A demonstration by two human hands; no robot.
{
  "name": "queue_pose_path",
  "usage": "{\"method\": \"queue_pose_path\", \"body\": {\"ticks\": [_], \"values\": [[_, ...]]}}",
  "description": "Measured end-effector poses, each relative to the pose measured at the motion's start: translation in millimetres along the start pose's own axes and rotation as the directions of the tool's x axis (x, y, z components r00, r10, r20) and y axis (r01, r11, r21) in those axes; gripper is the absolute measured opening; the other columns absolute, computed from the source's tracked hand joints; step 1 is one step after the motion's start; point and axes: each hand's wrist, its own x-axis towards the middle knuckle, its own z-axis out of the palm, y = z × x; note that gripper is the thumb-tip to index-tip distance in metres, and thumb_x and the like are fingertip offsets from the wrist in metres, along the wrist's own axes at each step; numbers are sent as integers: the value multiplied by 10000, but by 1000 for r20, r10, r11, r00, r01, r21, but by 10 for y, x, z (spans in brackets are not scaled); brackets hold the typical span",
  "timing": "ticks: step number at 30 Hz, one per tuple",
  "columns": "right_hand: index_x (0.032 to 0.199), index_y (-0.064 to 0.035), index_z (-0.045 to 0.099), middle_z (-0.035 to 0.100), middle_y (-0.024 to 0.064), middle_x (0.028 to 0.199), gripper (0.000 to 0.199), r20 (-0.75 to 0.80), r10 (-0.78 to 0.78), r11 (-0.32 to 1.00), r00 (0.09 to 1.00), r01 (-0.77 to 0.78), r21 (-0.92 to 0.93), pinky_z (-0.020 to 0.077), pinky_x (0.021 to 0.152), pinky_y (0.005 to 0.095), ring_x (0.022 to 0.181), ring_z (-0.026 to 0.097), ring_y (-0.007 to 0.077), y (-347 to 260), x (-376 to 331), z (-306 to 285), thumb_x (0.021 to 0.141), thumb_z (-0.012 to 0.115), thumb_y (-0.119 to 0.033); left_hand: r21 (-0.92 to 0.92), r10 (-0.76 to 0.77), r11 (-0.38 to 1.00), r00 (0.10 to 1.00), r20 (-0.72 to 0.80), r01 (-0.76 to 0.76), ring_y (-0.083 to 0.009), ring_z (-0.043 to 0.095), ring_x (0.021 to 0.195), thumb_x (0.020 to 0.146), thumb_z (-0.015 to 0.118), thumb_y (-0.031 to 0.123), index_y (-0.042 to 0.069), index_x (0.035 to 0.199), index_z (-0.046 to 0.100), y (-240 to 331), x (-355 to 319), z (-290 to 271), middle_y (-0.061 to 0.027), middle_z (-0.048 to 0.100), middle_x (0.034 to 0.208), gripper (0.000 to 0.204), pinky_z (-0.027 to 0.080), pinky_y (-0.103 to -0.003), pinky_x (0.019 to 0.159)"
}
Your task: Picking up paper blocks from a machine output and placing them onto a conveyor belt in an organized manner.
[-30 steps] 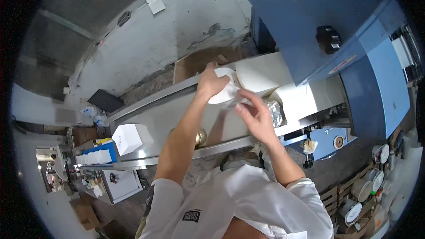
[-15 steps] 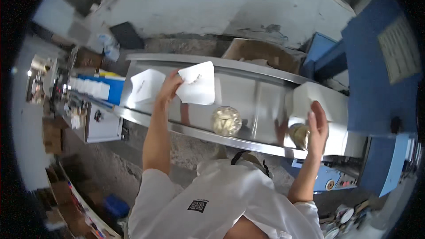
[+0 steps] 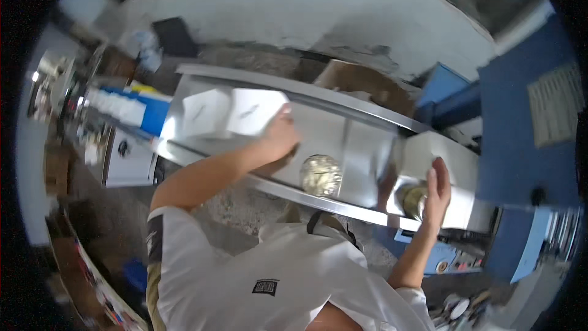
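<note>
My left hand (image 3: 280, 139) is at the right edge of a white squarish sheet (image 3: 252, 112) with a small dark mark; its fingers are blurred, so I cannot tell whether they grip it. Beside that sheet lies a similar white sheet (image 3: 205, 112). Right of my left hand a round, gold, shiny wrapped thing (image 3: 320, 176) rests on the metal table (image 3: 324, 125). My right hand (image 3: 437, 196) is open, fingers stretched up, next to another round gold thing (image 3: 413, 201) and in front of a whitish block-like stack (image 3: 433, 153).
A cardboard box (image 3: 367, 83) stands behind the table's far rim. Blue machinery (image 3: 520, 135) rises at the right, with a control panel (image 3: 450, 258) low beside the table. At the left is a blue surface (image 3: 155, 115) with white pieces on it.
My left hand has brought the white sheet left and down beside the other one, and the hand now sits at its right edge. My right hand has barely moved. The view has tilted slightly.
</note>
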Motion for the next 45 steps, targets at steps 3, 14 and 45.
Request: {"method": "queue_pose_path", "body": {"ticks": [3, 14, 45], "values": [[1426, 15, 422, 455, 209, 1448, 593, 8, -9, 1000, 1000, 9, -4, 381, 1078, 371, 1328, 457, 281, 4, 27, 14, 933, 642, -230, 37, 50, 998, 997, 53, -52, -245, 645, 1040, 854, 572, 195, 109, 949, 743, -149, -54, -330, -80, 720, 955, 213, 287, -522, 1108], [1337, 7, 505, 498, 212, 1393, 581, 27, -141, 974, 990, 134, 180, 428, 1028, 414, 1268, 507, 322, 30, -72, -225, 893, 688, -319, -978, -126, 200, 991, 37, 62, -394, 560, 1200, 774, 677, 610, -163, 1398, 323, 2026, 2147, -1927, -353, 553, 1253, 1054, 439, -382, 1000], [1235, -25, 579, 415, 255, 1355, 658, 581, -431, 802, 690, 589, -104, 359, 1059, 508, 1272, 394, 420, -28, -736, 1541, 711, 790, -364, -899, -53, -437, 999, -1, -24, -180, 644, 854, 764, 647, 68, -10, 1227, 558, 1038, 1928, -1703, -86, 642, 1008, 478, 548, -355, 722]]}}
